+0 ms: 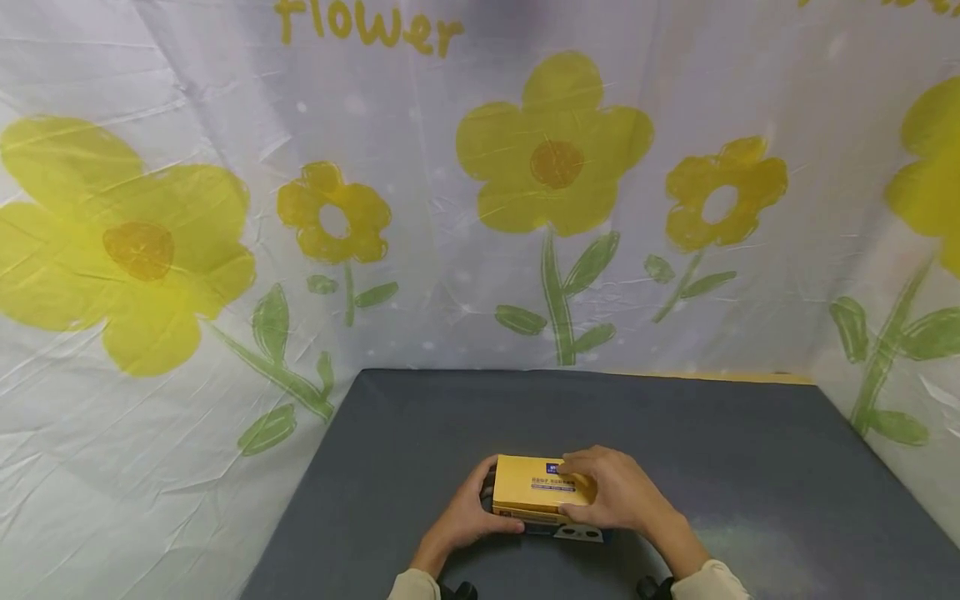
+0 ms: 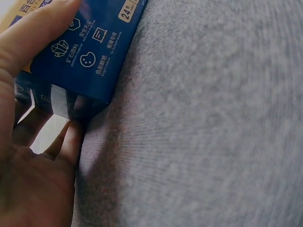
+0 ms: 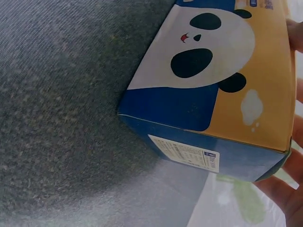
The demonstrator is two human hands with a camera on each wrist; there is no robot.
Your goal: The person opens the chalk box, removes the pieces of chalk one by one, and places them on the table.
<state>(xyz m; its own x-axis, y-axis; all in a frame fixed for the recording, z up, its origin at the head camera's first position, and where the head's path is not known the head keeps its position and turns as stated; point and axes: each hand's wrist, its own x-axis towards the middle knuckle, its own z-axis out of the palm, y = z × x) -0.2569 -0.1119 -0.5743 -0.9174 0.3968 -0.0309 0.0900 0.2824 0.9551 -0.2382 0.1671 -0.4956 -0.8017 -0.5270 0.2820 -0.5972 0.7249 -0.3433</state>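
Note:
A yellow-and-blue cardboard box [image 1: 532, 483] with a panda print sits on the grey table, its yellow top facing up. My left hand [image 1: 476, 504] grips its left end, the thumb along the front face and the fingers round the end and behind. In the left wrist view, the box's blue front [image 2: 87, 52] carries white lettering, "24" and small icons. My right hand [image 1: 618, 492] holds the top at the right, thumb at the front edge and fingers toward the far edge. The right wrist view shows the panda face [image 3: 213, 45] and a white label [image 3: 184, 153] on the blue end.
The dark grey tabletop [image 1: 420, 425] spreads around the box. Behind it hangs a pale cloth [image 1: 435, 308] with yellow flowers, also along both sides. A yellow strip [image 1: 720, 377] shows at the table's back edge. Black straps [image 1: 656, 587] sit at the wrists.

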